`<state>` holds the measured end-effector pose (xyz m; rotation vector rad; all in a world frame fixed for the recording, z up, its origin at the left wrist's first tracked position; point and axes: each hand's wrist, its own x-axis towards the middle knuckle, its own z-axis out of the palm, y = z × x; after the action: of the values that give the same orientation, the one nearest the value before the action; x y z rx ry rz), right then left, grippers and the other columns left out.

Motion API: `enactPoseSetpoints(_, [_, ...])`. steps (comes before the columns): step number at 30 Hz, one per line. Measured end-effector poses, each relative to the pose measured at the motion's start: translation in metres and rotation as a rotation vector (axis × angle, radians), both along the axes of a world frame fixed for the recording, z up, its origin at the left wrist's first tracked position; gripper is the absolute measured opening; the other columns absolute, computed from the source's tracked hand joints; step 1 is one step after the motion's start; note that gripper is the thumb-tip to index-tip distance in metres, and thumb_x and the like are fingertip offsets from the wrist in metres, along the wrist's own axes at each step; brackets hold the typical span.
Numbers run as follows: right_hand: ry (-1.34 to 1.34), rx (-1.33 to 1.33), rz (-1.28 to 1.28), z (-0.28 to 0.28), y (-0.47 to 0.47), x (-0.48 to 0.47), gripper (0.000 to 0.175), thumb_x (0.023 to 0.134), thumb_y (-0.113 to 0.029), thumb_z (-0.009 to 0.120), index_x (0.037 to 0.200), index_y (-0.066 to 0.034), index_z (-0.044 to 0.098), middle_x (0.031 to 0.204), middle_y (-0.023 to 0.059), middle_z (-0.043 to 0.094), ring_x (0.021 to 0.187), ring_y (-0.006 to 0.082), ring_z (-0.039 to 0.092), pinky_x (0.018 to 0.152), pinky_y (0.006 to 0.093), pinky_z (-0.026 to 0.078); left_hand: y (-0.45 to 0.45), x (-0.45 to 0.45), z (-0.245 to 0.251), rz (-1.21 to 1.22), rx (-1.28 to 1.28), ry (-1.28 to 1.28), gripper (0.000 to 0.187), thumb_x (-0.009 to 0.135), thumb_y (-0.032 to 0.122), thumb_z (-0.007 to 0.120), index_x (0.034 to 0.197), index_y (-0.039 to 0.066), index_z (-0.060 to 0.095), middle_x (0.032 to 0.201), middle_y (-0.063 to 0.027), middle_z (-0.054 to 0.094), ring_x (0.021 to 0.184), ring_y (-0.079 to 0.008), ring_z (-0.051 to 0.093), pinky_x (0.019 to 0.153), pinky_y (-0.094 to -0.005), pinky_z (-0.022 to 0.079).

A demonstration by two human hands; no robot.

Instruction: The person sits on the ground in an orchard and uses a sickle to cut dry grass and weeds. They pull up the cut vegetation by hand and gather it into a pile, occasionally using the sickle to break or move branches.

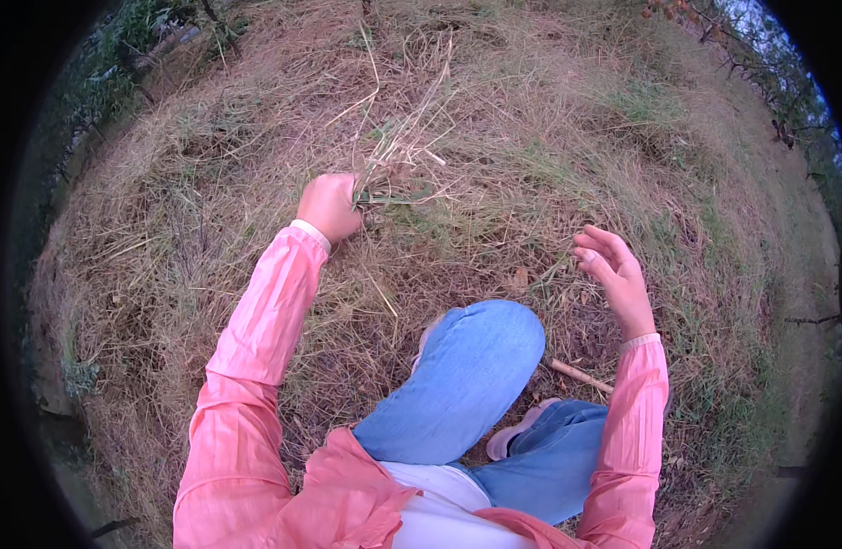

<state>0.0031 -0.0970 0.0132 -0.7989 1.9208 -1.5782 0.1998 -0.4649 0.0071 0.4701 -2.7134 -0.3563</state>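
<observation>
My left hand [330,206] is closed around a bunch of dry grass stalks [393,154], held in front of me and to the left. The stalks fan upward and to the right from the fist, with a few green blades among them. Off to the right, my right hand [614,271] hovers above the grass with its fingers slightly curled and apart, holding nothing. Below that hand, a wooden stick or handle [580,375] lies by my knee, its right end hidden behind my sleeve.
Matted dry grass [242,288] covers the sloping ground, with green tufts [644,103] mixed in. My bent knee [496,336] in blue jeans and a shoe [520,429] are close below my hands. Leafy bushes [98,75] stand at the far left, and branches [791,103] at the upper right.
</observation>
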Motion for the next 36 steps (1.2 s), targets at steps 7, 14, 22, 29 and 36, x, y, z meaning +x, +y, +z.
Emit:
enactPoseSetpoints(7, [0.387,0.052,0.549,-0.045,-0.203,0.133,0.105,0.069,-0.036,0.082,0.145,0.003,0.022,0.148,0.026,0.028,0.138,0.0339,0.029,0.113,0.0368,0.028,0.018,0.071,0.034,-0.09,0.371,0.285,0.021,0.067,0.012,0.07,0.086,0.005,0.065,0.078,-0.0193,0.064,0.075,-0.04,0.062,0.065,-0.0399,0.05])
enactPoseSetpoints(14, [0.273,0.237,0.68,-0.129,-0.247,0.234,0.027,0.091,-0.025,0.059,0.111,-0.0072,0.061,0.094,0.0257,0.064,0.092,0.0416,0.061,0.078,0.046,0.049,0.021,0.201,0.031,0.164,0.19,-0.093,0.036,0.061,0.005,0.072,0.097,0.005,0.068,0.084,-0.0187,0.066,0.08,-0.0389,0.063,0.068,-0.0388,0.052])
enactPoseSetpoints(22, [-0.12,-0.235,0.949,-0.089,-0.257,0.357,0.066,0.086,-0.03,0.067,0.138,-0.0031,0.037,0.144,0.0231,0.035,0.135,0.0337,0.034,0.111,0.0388,0.028,0.0,0.33,0.09,0.524,-0.551,-0.137,0.03,0.064,-0.003,0.066,0.091,0.007,0.071,0.077,-0.0124,0.062,0.07,-0.0331,0.061,0.06,-0.0415,0.048])
enactPoseSetpoints(29, [-0.213,-0.052,0.629,-0.097,-0.254,0.298,0.055,0.087,-0.024,0.065,0.132,-0.0009,0.045,0.141,0.022,0.039,0.124,0.0296,0.048,0.099,0.0407,0.044,-0.093,0.426,0.019,0.928,-0.637,-0.251,0.045,0.057,0.003,0.073,0.102,0.009,0.066,0.089,-0.011,0.061,0.084,-0.0328,0.059,0.074,-0.0421,0.049])
enactPoseSetpoints(36, [-0.137,0.16,0.184,-0.154,-0.237,0.27,0.037,0.087,-0.026,0.065,0.11,0.0017,0.06,0.1,0.0172,0.067,0.094,0.0249,0.066,0.086,0.035,0.051,-0.099,0.387,-0.101,0.825,0.398,-1.059,0.08,0.057,0.032,0.09,0.123,0.003,0.057,0.112,-0.0191,0.066,0.109,-0.033,0.061,0.093,-0.0396,0.049])
